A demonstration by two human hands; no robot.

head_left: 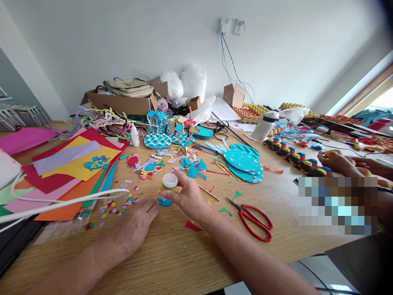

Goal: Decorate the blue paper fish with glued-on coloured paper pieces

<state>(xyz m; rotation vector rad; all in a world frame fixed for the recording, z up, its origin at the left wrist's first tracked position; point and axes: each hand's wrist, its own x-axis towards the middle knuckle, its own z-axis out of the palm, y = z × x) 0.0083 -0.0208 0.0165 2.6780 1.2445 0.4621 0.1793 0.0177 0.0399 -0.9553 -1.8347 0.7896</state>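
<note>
My right hand [190, 196] is wrapped round a small bottle with a white cap [170, 180], held just above a blue paper piece [166, 202] on the wooden table. My left hand [138, 221] rests low at the left side of that piece, its fingers pressed together and their tips at its edge; whether they pinch it is hard to see. Small coloured paper dots [118, 205] lie left of the hands. Beyond them are cut paper fish [149, 168]. Red-handled scissors [254, 221] lie to the right of my right arm.
Coloured paper sheets [70, 164] are stacked at the left, under a white cable [76, 200]. Blue discs [245, 162], a glue bottle [134, 135] and wavy blue stands [157, 140] stand further back. Another person's hands [340, 164] work at the right beside painted egg-carton strips [294, 157].
</note>
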